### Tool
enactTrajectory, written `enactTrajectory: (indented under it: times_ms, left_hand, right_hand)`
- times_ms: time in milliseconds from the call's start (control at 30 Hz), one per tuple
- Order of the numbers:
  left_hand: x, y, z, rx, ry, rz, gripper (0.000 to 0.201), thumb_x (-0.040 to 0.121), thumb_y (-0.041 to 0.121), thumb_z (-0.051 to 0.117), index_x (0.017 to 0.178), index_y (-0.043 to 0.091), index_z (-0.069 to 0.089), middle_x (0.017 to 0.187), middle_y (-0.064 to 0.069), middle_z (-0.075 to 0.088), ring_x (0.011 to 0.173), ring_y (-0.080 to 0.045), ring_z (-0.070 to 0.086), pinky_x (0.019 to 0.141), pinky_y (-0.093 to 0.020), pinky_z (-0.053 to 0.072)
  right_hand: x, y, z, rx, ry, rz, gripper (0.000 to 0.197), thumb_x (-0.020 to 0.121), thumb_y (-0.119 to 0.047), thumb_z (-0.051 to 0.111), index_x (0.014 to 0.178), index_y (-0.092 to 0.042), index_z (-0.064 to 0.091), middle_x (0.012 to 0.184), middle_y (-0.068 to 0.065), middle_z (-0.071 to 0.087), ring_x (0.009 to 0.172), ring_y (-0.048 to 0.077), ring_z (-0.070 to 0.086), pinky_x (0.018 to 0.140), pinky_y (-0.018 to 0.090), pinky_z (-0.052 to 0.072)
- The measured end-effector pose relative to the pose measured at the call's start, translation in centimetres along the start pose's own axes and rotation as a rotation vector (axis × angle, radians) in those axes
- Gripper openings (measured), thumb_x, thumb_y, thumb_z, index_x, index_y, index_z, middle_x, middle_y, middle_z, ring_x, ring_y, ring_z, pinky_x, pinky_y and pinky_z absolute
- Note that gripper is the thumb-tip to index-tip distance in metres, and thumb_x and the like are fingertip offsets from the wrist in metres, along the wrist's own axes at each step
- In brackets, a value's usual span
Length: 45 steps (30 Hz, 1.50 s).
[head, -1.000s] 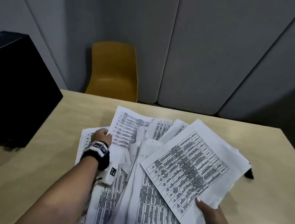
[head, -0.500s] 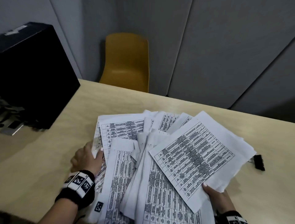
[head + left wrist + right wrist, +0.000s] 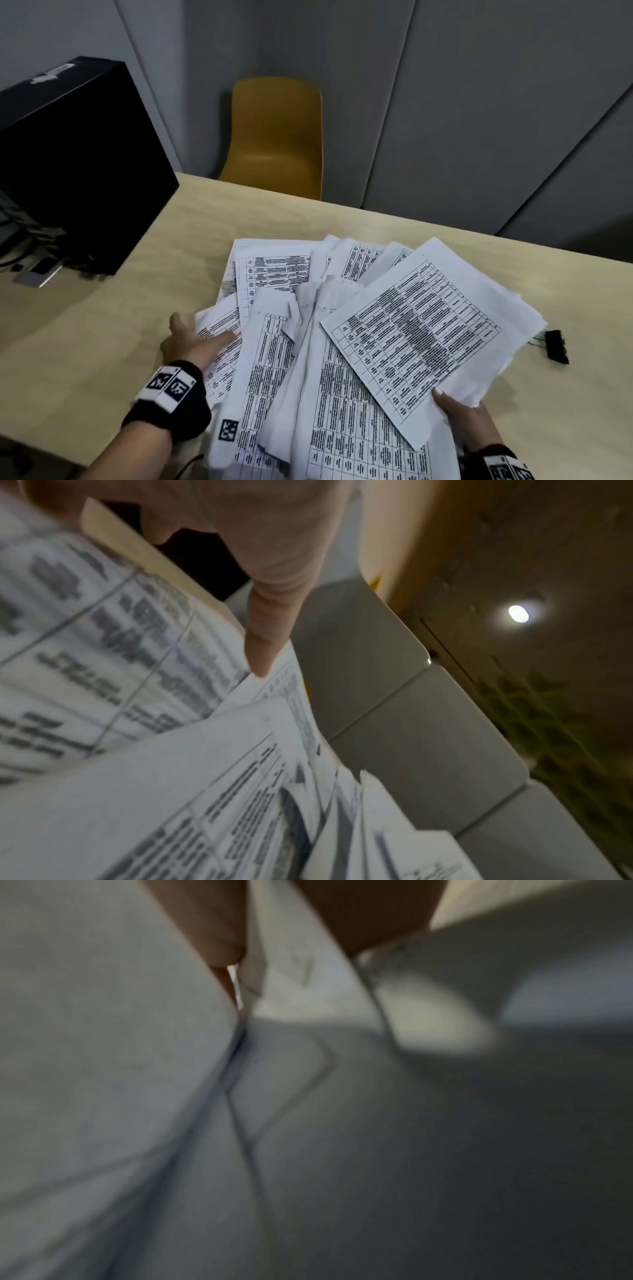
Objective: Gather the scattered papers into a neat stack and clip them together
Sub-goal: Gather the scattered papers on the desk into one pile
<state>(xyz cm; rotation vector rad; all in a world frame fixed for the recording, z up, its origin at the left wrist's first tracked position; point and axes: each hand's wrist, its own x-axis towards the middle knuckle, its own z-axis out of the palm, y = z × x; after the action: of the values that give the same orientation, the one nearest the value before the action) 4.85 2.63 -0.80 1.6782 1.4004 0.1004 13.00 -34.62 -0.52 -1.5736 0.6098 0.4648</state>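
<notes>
Several printed sheets (image 3: 342,342) lie fanned and overlapping on the pale wooden table (image 3: 102,342). My left hand (image 3: 195,339) lies at the pile's left edge, its straight fingers (image 3: 263,642) resting flat on a sheet. My right hand (image 3: 462,421) pinches the near corner of the top sheet (image 3: 418,332), thumb on top; in the right wrist view the paper (image 3: 291,974) sits between the fingers. A black binder clip (image 3: 556,346) lies on the table just right of the pile, untouched.
A black box (image 3: 75,164) with cables stands at the table's left rear. A yellow chair (image 3: 277,137) faces the far edge, with grey wall panels behind it. Bare table shows to the left of the pile and at the far right.
My left hand has drawn back from the pile's far left corner to its near left edge and flattened on a sheet. The right hand keeps its hold; the view has shifted.
</notes>
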Motion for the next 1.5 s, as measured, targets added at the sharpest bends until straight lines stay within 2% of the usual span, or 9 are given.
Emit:
enactTrajectory:
  times_ms: [233,367,467,600,800,933,1033,1267,1500]
  left_hand:
    - [1.3,0.2,-0.5,-0.392,0.004,0.137,0.079,0.072,-0.022,0.054,0.135,0.021,0.037,0.130,-0.016,0.052,0.098,-0.029,0.056,0.086,-0.041,0.048]
    - [1.9,2.3,0.1,-0.162,-0.007,0.410,0.059,0.076,-0.015,0.057,0.121,0.023,0.050,0.110,-0.009,0.063,0.091,-0.025,0.059,0.080,-0.030,0.045]
    - [2.4,4.3,1.7,-0.234,-0.042,0.298,0.048,0.084,0.008,0.062,0.128,0.017,0.043,0.118,-0.008,0.058,0.099,-0.024,0.056,0.089,-0.033,0.045]
    - [3.7,5.3,3.3,0.249,-0.086,0.153,0.098,0.060,0.056,0.078,0.134,0.011,0.033,0.136,-0.017,0.042,0.126,-0.037,0.041,0.104,-0.044,0.038]
    - [4.2,6.7,4.2,0.384,-0.197,0.171,0.088,0.053,0.021,0.089,0.126,0.005,0.043,0.128,-0.014,0.054,0.116,-0.031,0.054,0.094,-0.035,0.044]
    - [4.5,5.6,3.9,-0.017,-0.411,0.056,0.045,0.055,0.008,0.086,0.095,0.002,0.066,0.090,-0.015,0.073,0.077,-0.026,0.070,0.082,-0.038,0.055]
    - [3.6,3.6,4.1,-0.192,-0.575,-0.057,0.056,0.051,0.016,0.089,0.100,0.002,0.065,0.090,-0.020,0.072,0.082,-0.030,0.068,0.093,-0.046,0.047]
    - [1.3,2.4,5.5,-0.018,-0.298,0.144,0.007,0.079,0.003,0.067,0.081,0.006,0.062,0.092,-0.018,0.068,0.085,-0.029,0.064,0.083,-0.034,0.049]
    - [2.1,0.8,1.8,-0.119,-0.093,0.185,0.018,0.081,0.022,0.068,0.089,0.006,0.067,0.090,-0.016,0.070,0.084,-0.031,0.065,0.078,-0.035,0.048]
  right_hand:
    - [0.2,0.5,-0.1,0.031,-0.018,-0.036,0.021,0.085,0.002,0.059,0.105,0.005,0.054,0.078,0.008,0.062,0.031,0.003,0.057,0.029,0.010,0.036]
    - [-0.2,0.2,0.0,-0.035,-0.013,-0.017,0.015,0.085,0.000,0.059,0.098,0.007,0.054,0.045,0.007,0.057,0.021,0.005,0.046,0.025,0.009,0.029]
    - [0.1,0.3,-0.2,-0.050,-0.029,-0.026,0.027,0.085,0.000,0.059,0.107,0.015,0.055,0.078,0.015,0.064,0.040,0.016,0.058,0.028,0.011,0.035]
    - [0.4,0.4,0.1,0.050,-0.092,0.008,0.028,0.086,0.004,0.056,0.112,-0.001,0.051,0.086,0.006,0.061,0.068,0.017,0.055,0.051,0.026,0.041]
    - [0.9,0.7,-0.1,0.044,-0.075,-0.011,0.019,0.085,0.003,0.057,0.102,-0.002,0.054,0.079,0.004,0.064,0.068,0.018,0.060,0.048,0.024,0.044]
    - [2.2,1.9,-0.3,0.074,-0.043,0.030,0.025,0.083,0.003,0.060,0.108,0.005,0.057,0.092,0.019,0.067,0.080,0.031,0.064,0.064,0.033,0.048]
    - [2.5,2.2,-0.3,0.048,-0.029,0.036,0.026,0.081,-0.001,0.063,0.106,0.005,0.059,0.098,0.024,0.068,0.084,0.035,0.065,0.066,0.034,0.049]
    - [2.1,2.0,-0.2,0.065,-0.041,0.002,0.016,0.082,0.000,0.062,0.098,0.000,0.059,0.085,0.016,0.068,0.074,0.030,0.066,0.060,0.031,0.048]
    - [0.8,1.4,0.2,0.092,-0.075,-0.037,0.023,0.085,0.004,0.057,0.108,0.003,0.053,0.076,0.010,0.067,0.067,0.025,0.064,0.054,0.028,0.045]
